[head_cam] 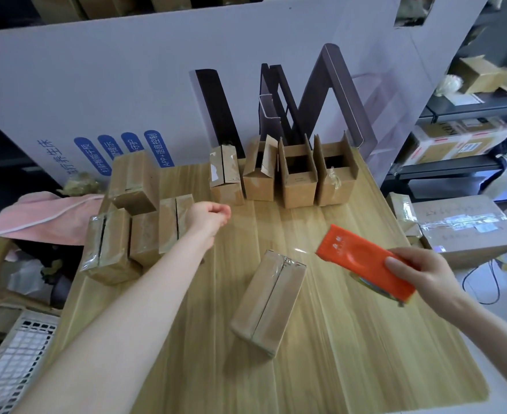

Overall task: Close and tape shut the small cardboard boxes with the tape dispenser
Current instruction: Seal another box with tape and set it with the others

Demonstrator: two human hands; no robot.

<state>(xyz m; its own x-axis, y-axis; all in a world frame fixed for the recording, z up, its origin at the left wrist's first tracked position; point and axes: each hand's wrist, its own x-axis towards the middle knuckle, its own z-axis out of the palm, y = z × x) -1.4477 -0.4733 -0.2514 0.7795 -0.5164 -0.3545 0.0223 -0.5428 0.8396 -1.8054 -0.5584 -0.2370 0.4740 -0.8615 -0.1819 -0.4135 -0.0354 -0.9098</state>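
A taped cardboard box (268,300) lies on its side in the middle of the wooden table (350,339). My right hand (422,274) grips the orange tape dispenser (362,259) just right of that box, above the table. My left hand (209,218) reaches out over the table, fingers loosely curled and holding nothing, close to a shut box (226,174) at the back. To the right of that box stand three boxes with their flaps up (259,171) (297,177) (334,173). Several taped boxes (133,216) are piled at the left.
A large white printed board (97,85) stands behind the table, with dark folded cartons (291,97) leaning on it. Shelves with boxes (461,138) are at the right, a big carton (467,228) on the floor. A pink cloth (46,219) and a basket (13,354) sit at the left.
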